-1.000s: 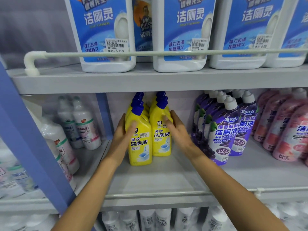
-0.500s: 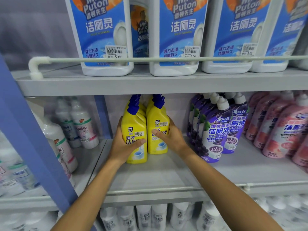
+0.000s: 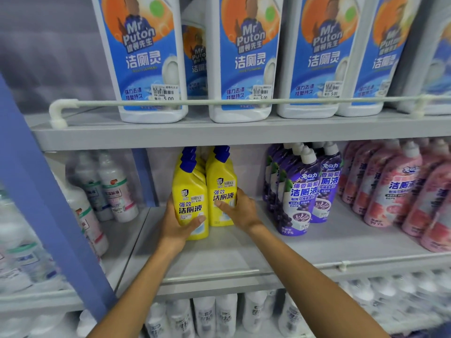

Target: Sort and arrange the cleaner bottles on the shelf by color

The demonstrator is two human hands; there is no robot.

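1. The left hand (image 3: 175, 228) wraps around the left yellow bottle (image 3: 189, 198), with the thumb across its label.
2. The right hand (image 3: 240, 211) grips the right yellow bottle (image 3: 220, 189), fingers curled round its side.
3. Both bottles stand up, touching, on the middle shelf (image 3: 219, 254), left of the purple bottles (image 3: 300, 191).

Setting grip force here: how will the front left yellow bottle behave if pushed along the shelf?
Likely stiff: the front left yellow bottle shows no dent under the left hand. Tall and narrow-based, so a high push may tip it. Its glossy label may slip.
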